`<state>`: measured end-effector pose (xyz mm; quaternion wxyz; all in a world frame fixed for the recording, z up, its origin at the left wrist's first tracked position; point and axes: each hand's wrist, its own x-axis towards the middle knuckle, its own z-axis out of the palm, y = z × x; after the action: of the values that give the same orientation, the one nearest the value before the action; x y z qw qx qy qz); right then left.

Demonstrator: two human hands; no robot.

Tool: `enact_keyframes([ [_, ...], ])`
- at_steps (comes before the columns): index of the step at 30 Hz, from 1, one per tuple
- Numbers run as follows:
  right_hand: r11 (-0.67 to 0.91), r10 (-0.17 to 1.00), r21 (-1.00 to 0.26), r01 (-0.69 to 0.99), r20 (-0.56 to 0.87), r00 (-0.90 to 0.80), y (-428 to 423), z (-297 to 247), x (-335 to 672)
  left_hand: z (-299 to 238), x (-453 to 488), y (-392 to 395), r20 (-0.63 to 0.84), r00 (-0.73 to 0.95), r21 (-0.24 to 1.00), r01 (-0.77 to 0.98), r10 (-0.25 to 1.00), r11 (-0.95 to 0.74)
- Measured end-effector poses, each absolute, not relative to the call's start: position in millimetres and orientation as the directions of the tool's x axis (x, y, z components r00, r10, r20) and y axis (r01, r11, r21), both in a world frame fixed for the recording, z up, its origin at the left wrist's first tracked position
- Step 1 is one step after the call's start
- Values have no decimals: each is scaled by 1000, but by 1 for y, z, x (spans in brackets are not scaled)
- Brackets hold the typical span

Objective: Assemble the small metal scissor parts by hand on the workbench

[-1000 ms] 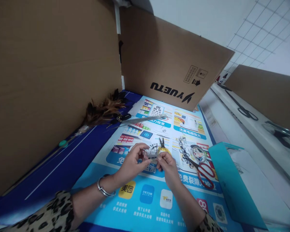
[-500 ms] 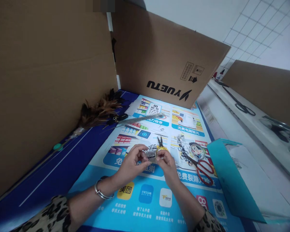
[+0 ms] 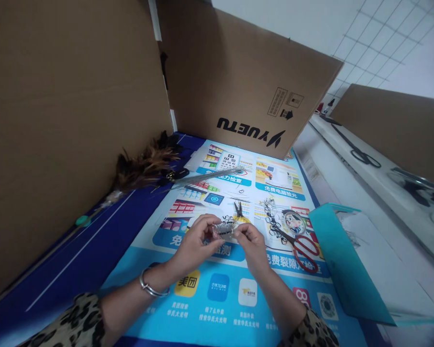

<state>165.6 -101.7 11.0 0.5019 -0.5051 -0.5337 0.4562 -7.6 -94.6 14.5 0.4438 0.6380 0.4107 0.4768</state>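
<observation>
My left hand point(image 3: 196, 243) and my right hand point(image 3: 250, 242) meet over a printed blue poster point(image 3: 217, 289) on the table. Between their pinched fingertips they hold a small clear plastic packet point(image 3: 223, 230) with tiny dark pieces inside. A silver bangle point(image 3: 147, 285) circles my left wrist. Yellow-handled pliers point(image 3: 240, 215) lie just beyond my fingers. Red-handled scissors point(image 3: 301, 245) rest to the right of my right hand, beside a round cartoon badge point(image 3: 293, 223) and scattered small black rings.
A feather duster point(image 3: 141, 168) lies at the left along tall cardboard walls point(image 3: 75, 120). A bundle of thin metal rods point(image 3: 210, 174) lies further back. A cardboard box marked YUETU point(image 3: 249, 91) stands behind. A teal folder point(image 3: 343, 270) is at the right. Black scissors point(image 3: 358, 152) lie on the neighbouring bench.
Both hands have stayed together on the packet, with only small finger movement. The view has drifted slightly, so everything sits a little lower and to the left.
</observation>
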Motion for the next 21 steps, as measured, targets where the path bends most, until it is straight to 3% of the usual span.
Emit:
enact_keyframes([
  [8,98,995,-995,9,97,-24,-100,17,169,15,-12,-91,269,186,937,177,945,-302],
  [14,50,999,-997,56,49,-9,-101,17,169,13,-13,-88,289,222,910,237,931,-339],
  [21,42,999,-995,92,40,-22,-104,20,167,18,-12,-92,366,248,791,425,897,-440],
])
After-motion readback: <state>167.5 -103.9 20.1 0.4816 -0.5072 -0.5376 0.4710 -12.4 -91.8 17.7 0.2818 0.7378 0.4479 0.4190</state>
